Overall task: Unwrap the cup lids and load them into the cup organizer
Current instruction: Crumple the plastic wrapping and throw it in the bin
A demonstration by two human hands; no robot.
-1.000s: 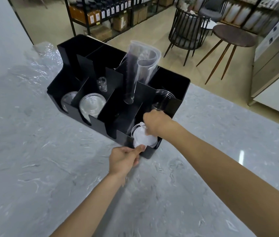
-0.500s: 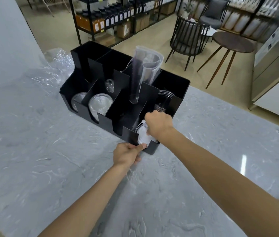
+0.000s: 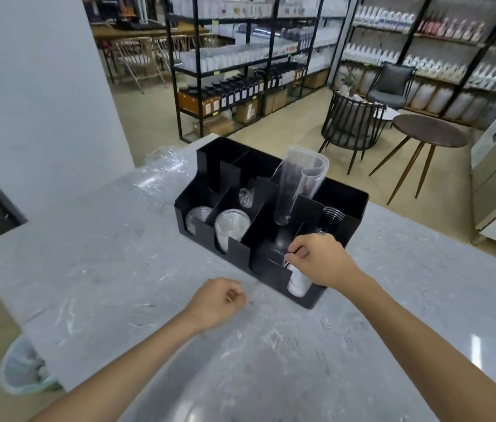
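A black cup organizer [image 3: 341, 196] stands on the grey marble counter. White cup lids [image 3: 297, 283] sit on edge in its front right slot. My right hand [image 3: 321, 258] rests over that slot, fingers curled down onto the top of the white lids. My left hand [image 3: 217, 301] hovers over the counter in front of the organizer, a little left of the slot, loosely closed with nothing visible in it. Clear lids [image 3: 230, 226] fill two front left slots. A tall clear plastic sleeve [image 3: 300, 181] stands in a middle compartment, and black lids [image 3: 332, 216] sit behind my right hand.
Crumpled clear plastic wrap [image 3: 161, 173] lies on the counter behind the organizer's left end. A bin with a liner [image 3: 23, 365] stands on the floor at the lower left, past the counter edge. A white wall rises at left. Chairs, a round table and shelves stand beyond.
My left hand has let go of the organizer's front edge and drawn back toward me and left. My right hand stays on the white lids. The view has tilted up.
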